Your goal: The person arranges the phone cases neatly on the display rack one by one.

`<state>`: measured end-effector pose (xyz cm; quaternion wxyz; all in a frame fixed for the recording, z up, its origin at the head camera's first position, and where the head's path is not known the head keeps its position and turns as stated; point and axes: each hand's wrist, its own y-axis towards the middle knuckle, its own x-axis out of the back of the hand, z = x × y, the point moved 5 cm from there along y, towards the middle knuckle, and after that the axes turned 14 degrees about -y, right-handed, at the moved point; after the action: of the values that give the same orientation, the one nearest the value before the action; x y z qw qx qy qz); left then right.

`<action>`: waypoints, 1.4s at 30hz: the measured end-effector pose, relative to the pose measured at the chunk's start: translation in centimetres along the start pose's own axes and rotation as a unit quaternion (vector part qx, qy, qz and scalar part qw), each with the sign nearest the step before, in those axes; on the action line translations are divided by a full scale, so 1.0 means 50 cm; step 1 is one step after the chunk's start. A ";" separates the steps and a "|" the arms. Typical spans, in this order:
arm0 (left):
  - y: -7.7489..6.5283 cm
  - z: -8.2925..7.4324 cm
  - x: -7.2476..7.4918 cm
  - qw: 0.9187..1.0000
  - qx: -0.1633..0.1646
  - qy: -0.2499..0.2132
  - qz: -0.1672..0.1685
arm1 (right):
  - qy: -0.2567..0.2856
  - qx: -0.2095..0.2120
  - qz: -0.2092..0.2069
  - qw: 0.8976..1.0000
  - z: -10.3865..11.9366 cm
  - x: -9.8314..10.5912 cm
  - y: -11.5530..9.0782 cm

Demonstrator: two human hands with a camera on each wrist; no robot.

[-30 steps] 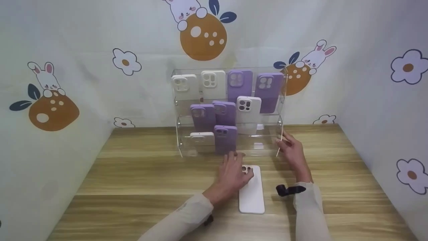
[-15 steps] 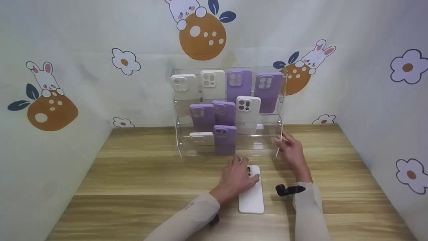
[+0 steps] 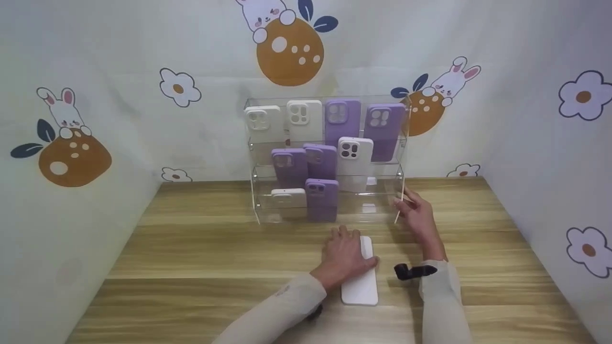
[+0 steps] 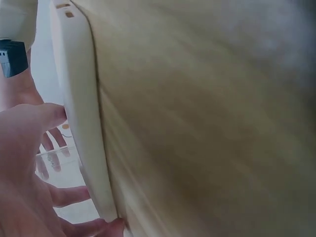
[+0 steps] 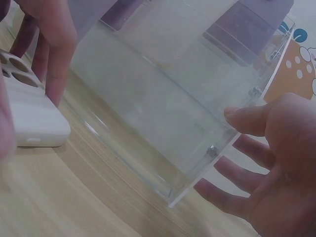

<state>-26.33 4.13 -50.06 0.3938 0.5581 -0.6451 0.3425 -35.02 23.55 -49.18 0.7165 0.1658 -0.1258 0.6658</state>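
A white phone case (image 3: pixel 359 289) lies back up on the wooden table, its camera end toward the stand. My left hand (image 3: pixel 345 255) spans its upper part, thumb at the right edge and fingers over the far left side. In the left wrist view, the left thumb and fingertips meet the rim of the phone case (image 4: pixel 81 89); the hand covers its camera holes from the head view. My right hand (image 3: pixel 419 217) grips the right side panel of a clear acrylic display stand (image 5: pixel 153 103), thumb on the panel's edge and fingers behind it.
White and purple phone cases stand on the stand's tiers, among them a purple case (image 3: pixel 322 200) low at the front and a white case (image 3: pixel 355 160) above it. Printed cloth walls (image 3: pixel 210 134) enclose the table (image 3: pixel 191 258) at back and sides.
My left hand has slid right and slightly toward me over the white phone case, its thumb now at the right edge. The case, the stand and my right hand have stayed put.
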 end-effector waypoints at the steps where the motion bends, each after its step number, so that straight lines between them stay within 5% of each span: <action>1: 0.000 -0.001 -0.001 1.000 0.004 0.001 0.000 | -0.002 0.000 0.001 1.000 -0.001 0.001 0.000; 12: 0.005 0.000 0.008 0.999 0.026 -0.031 0.005 | -0.001 0.000 0.003 1.000 -0.003 0.000 0.000; 22: 0.026 -0.007 0.057 0.999 0.015 -0.051 -0.010 | 0.001 0.010 -0.005 1.000 -0.004 0.002 0.001; 32: 0.033 -0.056 0.135 0.992 -0.047 -0.073 -0.096 | 0.002 0.007 -0.006 1.000 0.000 0.000 0.001; 42: 0.061 -0.110 0.234 0.972 -0.116 -0.028 -0.202 | 0.005 0.011 -0.009 1.000 -0.003 0.001 0.002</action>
<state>-29.44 4.12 -37.12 0.4983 0.6368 -0.5655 0.1626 -35.11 23.65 -49.27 0.7211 0.1713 -0.1130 0.6617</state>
